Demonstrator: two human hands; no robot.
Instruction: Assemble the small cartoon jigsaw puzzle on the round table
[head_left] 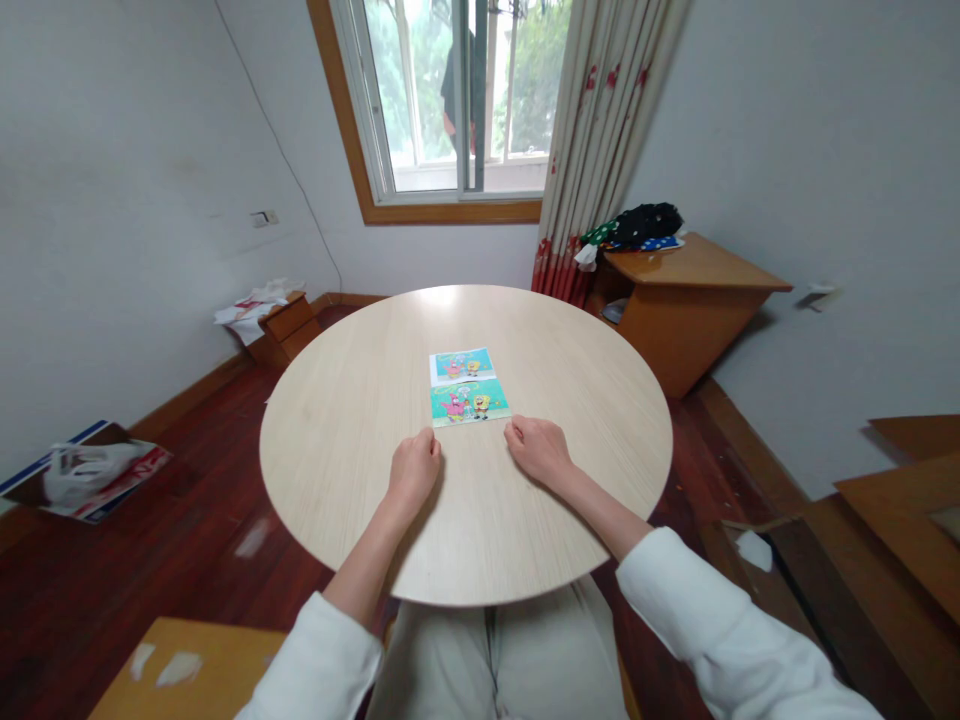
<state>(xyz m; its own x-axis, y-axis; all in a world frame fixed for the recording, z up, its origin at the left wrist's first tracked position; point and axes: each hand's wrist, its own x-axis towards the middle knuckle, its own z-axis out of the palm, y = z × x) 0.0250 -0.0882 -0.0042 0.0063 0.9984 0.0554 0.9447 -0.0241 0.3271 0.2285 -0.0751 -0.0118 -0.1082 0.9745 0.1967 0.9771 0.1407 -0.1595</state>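
Two cartoon picture sheets lie flat near the middle of a round, pale wood table (330, 430). The upper picture (463, 364) has a white margin on its left, and the lower picture (470, 402) sits directly below it; both show a pink and a yellow figure on turquoise. My left hand (416, 463) rests on the tabletop as a loose fist, just below the lower picture's left corner. Also curled into a fist, my right hand (538, 447) lies by that picture's lower right corner; whether it touches the edge I cannot tell. Nothing shows in either fist.
A wooden desk (697, 262) with a heap of dark cloth (645, 228) stands at the back right, beside the curtain (592, 130). Papers lie on a small cabinet (289, 325) at the left. A box (90, 470) with a plastic bag is on the floor. Someone stands outside the window.
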